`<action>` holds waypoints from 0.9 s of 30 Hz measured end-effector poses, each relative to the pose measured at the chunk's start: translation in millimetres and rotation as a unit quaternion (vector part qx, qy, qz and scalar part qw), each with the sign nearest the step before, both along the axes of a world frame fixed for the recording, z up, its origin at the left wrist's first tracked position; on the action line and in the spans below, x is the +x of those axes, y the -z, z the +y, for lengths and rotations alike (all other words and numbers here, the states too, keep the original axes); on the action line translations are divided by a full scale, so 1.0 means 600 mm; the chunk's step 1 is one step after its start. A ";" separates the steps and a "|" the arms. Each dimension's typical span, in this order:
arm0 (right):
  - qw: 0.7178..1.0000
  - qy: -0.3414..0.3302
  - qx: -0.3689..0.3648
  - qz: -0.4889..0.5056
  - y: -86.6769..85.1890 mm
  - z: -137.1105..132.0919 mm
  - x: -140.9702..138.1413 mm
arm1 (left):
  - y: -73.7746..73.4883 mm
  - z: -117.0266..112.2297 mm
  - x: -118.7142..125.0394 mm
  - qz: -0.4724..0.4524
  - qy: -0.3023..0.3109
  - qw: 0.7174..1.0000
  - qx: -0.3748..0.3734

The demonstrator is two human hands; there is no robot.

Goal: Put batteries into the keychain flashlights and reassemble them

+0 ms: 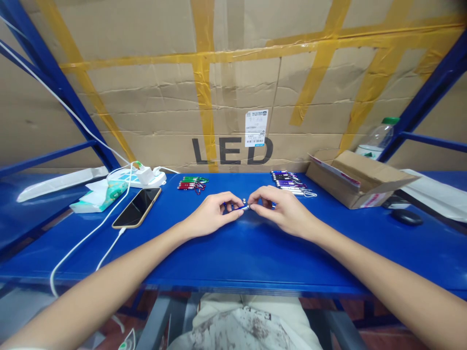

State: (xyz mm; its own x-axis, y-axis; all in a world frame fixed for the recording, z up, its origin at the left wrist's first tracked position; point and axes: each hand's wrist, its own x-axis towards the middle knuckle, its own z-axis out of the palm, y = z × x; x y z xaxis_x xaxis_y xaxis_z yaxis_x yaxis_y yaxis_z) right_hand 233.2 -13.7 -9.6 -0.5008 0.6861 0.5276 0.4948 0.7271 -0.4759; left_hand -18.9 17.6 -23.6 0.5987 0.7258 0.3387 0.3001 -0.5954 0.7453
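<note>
My left hand (211, 214) and my right hand (282, 209) meet over the middle of the blue table (233, 253). Together they pinch a small blue keychain torch (241, 208) held level between the fingertips; its silver end shows by my right fingers. A tiny silver part (244, 200) lies just behind it. Behind my left hand is a small pile of red and green torches (192, 183). A row of purple and dark torches (290, 183) lies behind my right hand.
A phone (137, 207) on a white cable lies at the left, near a power strip (146, 177) and a tissue pack (100, 194). An open cardboard box (355, 182), a plastic bottle (377, 138) and a dark mouse (406, 217) are at the right. A cardboard wall stands behind.
</note>
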 end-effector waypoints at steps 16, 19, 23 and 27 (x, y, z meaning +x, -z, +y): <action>0.998 -0.010 -0.059 0.028 0.004 0.000 -0.002 | -0.001 -0.008 -0.007 0.047 0.009 0.983 0.175; 0.989 -0.007 -0.135 0.059 0.009 0.004 -0.005 | 0.004 -0.005 -0.012 0.068 0.009 0.965 0.254; 0.965 -0.010 -0.223 0.136 0.015 0.012 -0.011 | 0.007 -0.002 -0.014 0.086 -0.004 0.925 0.369; 0.928 -0.016 -0.311 0.206 0.019 0.018 -0.014 | 0.002 -0.004 -0.010 0.123 -0.030 0.846 0.518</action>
State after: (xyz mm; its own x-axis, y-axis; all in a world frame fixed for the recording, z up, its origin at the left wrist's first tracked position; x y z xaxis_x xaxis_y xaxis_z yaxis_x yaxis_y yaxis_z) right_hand 224.9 -2.9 -21.1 -0.3703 0.9099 0.1868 0.1604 0.2607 -0.9520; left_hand -25.0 15.3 -24.8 0.7159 0.1474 0.6825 0.4229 -0.8694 -0.2558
